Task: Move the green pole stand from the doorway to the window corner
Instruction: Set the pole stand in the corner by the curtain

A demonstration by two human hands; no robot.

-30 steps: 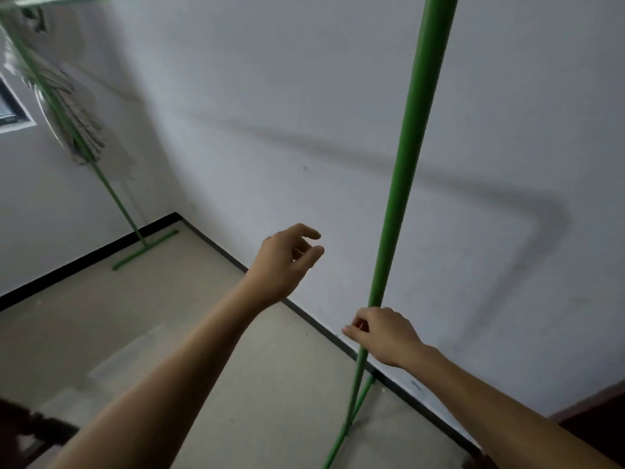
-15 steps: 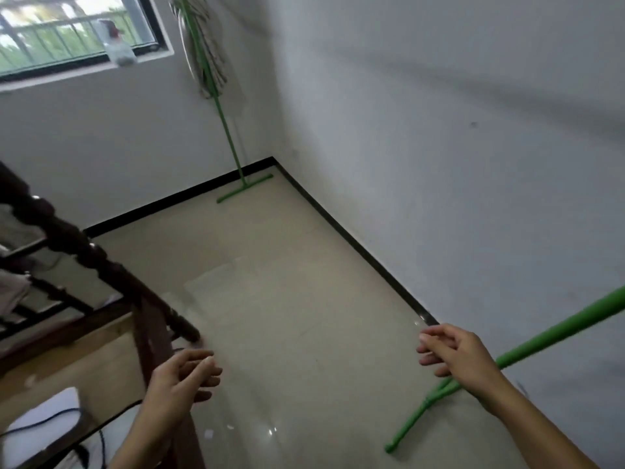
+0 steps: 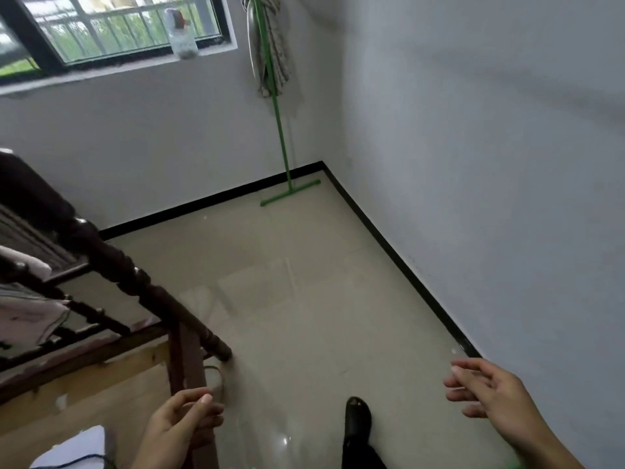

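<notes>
The green pole stand is seen upright in the corner beside the window, its foot bar flat on the floor for balance. Nothing is held: the left hand is loosely curled, the right hand half open.

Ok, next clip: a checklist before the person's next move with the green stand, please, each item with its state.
1. Left hand free: ok, holds nothing.
2. Right hand free: ok, fingers spread, holds nothing.
3. Green pole upright by the window corner: ok, foot bar on the floor.
4. Cloth hanging on the pole: ok.
5. Path to the corner: ok, bare floor; wooden rail keeps left.
6. Other end of the stand: cannot tell; only a green trace at the bottom right edge.
</notes>
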